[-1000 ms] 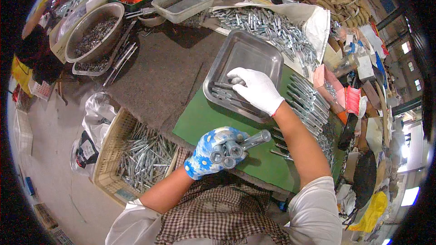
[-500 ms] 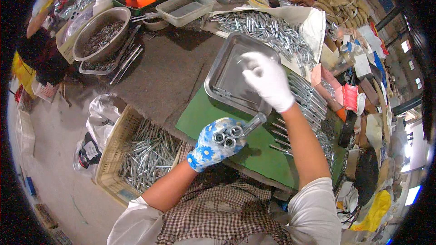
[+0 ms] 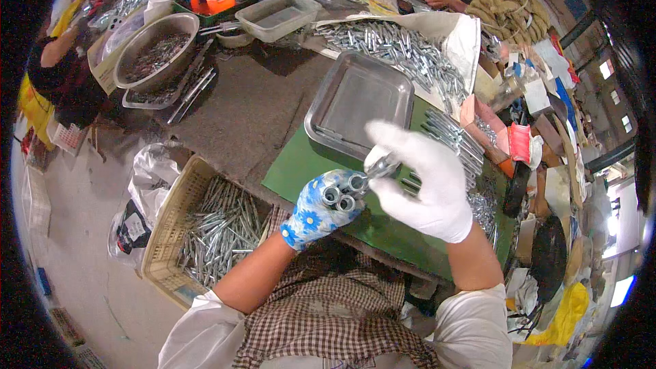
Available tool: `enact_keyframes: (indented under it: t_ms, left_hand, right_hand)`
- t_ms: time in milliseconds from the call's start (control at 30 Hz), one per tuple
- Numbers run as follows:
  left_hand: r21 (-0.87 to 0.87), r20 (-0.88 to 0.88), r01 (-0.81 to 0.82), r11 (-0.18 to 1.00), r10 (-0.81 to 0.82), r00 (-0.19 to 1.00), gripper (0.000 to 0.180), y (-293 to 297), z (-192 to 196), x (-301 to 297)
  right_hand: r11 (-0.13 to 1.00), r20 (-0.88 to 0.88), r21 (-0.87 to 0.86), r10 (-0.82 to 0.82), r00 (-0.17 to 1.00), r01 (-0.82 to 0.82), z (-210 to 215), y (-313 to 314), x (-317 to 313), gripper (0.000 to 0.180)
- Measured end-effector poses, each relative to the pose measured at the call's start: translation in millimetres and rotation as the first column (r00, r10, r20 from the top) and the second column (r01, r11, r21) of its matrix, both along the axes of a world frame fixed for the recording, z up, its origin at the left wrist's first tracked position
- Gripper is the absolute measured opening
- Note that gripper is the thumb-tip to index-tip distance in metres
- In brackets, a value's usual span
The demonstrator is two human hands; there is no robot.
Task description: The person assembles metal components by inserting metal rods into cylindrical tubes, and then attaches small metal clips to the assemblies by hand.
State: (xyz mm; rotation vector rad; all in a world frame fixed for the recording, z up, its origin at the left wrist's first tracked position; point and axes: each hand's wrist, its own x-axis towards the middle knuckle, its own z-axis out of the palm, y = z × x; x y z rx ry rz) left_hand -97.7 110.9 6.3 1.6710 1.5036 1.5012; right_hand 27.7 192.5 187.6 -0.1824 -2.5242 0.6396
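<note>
Several shiny metal tubes are bundled in my left hand, which wears a blue flowered glove and is closed round them. Three of their round open ends face up toward me. Another metal tube sticks out to the right of the bundle. Around that one, the fingers and thumb of my white-gloved right hand are curled, slightly blurred. Just beyond both hands, a grey metal tray rests partly on a green board; its bottom shows bare.
Long metal rods lie right of the tray. Behind it, small metal pieces cover a white cloth. A crate of rods stands lower left. A basin sits far left. Across the table is another person's hand.
My right hand has come back from over the tray to the tube beside my left hand. The thin rods seen in the tray before no longer show there.
</note>
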Motion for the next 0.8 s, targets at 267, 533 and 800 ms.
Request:
enact_keyframes:
  t_ms: [267,533,800]
  left_hand:
    - [-0.040,0.132,0.091,0.995,-0.085,0.988,0.039,-4.3,18.6,0.1]
    - [-0.060,0.196,0.117,0.991,-0.103,0.975,0.044,-5.2,14.4,-1.8]
    - [-0.018,0.162,0.072,0.997,-0.068,0.984,0.040,-7.6,14.6,-0.8]
  right_hand:
    - [0.996,-0.007,-0.001,-0.090,0.996,0.090,-13.3,2.8,12.3,0.039]
    - [0.995,0.108,0.020,-0.101,0.989,0.100,-8.8,6.8,9.9,0.037]
    - [0.993,0.049,0.034,0.109,0.993,-0.110,-18.6,21.9,5.4,0.032]
